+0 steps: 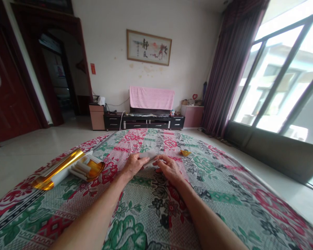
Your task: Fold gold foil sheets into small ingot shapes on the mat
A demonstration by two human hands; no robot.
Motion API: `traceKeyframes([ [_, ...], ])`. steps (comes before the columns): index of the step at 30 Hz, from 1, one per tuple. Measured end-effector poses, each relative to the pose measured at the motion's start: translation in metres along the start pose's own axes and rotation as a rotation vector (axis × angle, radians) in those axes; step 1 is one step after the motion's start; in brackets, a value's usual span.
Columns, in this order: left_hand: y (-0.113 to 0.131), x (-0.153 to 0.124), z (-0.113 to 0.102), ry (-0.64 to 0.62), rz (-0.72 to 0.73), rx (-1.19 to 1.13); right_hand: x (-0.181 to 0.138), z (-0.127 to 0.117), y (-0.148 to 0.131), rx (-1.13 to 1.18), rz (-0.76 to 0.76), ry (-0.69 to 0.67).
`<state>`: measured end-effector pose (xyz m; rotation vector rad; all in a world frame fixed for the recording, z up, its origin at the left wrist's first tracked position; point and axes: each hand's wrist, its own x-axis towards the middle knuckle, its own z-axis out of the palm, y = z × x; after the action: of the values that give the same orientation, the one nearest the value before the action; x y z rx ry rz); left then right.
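Pale sheet (149,155) sits mid-table, a bit toward the far edge, flat on the flowered tablecloth (151,215). Both hands are on it.

Left hand (133,166): closed, thumb and fingers pinching the sheet's left end. Right hand (168,169): fingers curled down over the right end. Can't tell whether it pinches or only presses; the knuckles hide the contact.

Risks as I see them:
- The cloth is soft and looks loose on the table. Pressing on the sheet could give a mushy, wandering crease rather than a sharp line, and the cloth could bunch under the palms and drag the sheet with it.
- The sheet is small and mostly hidden under the fingers. If the two hands pull unevenly, it probably skews or tears at the pinch.
- It looks thin, so a hard thumb press could wrinkle it for good.
- Gold folded piece (185,152) lies just beyond the right hand, near but apart. A sideways sweep of that hand could knock or flatten it.
- Gold foil stack (57,171) and white strips (81,168) sit near the left edge, well apart from the hands, one end of the foil close to the edge. A tug on the cloth or a left forearm swing could slide them off.
- Both forearms rest on the cloth, so any shift in posture moves everything on it.
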<state>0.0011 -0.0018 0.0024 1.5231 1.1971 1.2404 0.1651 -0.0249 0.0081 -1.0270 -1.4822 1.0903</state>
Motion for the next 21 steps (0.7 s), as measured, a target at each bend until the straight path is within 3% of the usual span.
traceKeyframes([
  [21, 0.0001, -0.0008, 0.0057, -0.064, 0.036, 0.006, 0.0046, -0.0008, 0.0062, 0.071, 0.011, 0.029],
])
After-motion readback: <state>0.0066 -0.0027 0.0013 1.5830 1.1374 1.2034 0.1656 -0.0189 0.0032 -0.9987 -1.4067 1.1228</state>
